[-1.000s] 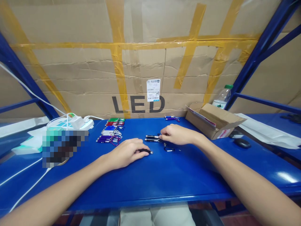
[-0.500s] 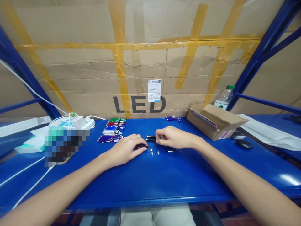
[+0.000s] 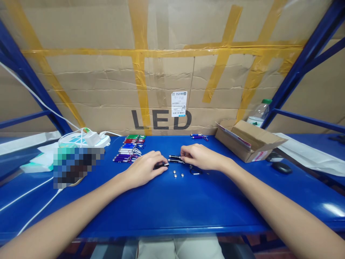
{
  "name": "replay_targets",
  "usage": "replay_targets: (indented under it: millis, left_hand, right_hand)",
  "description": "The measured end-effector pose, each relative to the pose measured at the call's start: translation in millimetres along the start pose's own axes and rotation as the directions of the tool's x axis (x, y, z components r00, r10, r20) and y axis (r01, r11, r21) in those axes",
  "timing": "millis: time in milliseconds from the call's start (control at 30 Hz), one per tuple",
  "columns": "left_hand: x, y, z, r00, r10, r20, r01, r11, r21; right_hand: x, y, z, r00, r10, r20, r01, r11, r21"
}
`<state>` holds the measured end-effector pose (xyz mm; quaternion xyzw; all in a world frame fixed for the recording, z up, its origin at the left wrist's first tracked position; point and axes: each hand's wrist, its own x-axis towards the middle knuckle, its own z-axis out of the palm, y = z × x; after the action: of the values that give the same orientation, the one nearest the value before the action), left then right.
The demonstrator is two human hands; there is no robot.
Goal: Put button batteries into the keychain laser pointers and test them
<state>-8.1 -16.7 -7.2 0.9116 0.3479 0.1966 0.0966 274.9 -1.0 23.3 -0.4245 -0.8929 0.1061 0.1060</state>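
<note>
My left hand is closed around a short black penlight, whose silvery end sticks out past the fingertips. My right hand, fingers curled into a pinch, is at the right ends of two black penlights lying side by side; it seems to grip the far one, though its fingers hide part of it. Just in front lie three small silver button cells. A black carabiner clip rests on the table below the right hand.
Keychain penlights in several colours lie in rows at left; two blue-purple ones lie at the back. An open cardboard box, a bottle and a black mouse are right. A power strip with cables is left.
My right hand has drawn slightly away from the two black penlights, so more of them shows. My left hand still holds its penlight. The view has shifted a little.
</note>
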Motion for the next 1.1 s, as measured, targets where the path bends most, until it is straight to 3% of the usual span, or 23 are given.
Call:
replay_targets:
  millis: [333, 1100]
  left_hand:
    - [-0.1, -0.2, -1.7, 0.998, -0.029, 0.052, 0.027, 0.999, 0.036]
    - [-1.1, -1.9, -4.3, 0.999, 0.043, 0.029, -0.042, 0.999, -0.021]
  right_hand:
    - [-0.4, 0.4, 0.7, 1.0, 0.0, -0.009, 0.0, 1.0, 0.003]
    - [-1.1, -3.5, -0.3, 1.0, -0.009, 0.015, 0.01, 1.0, -0.015]
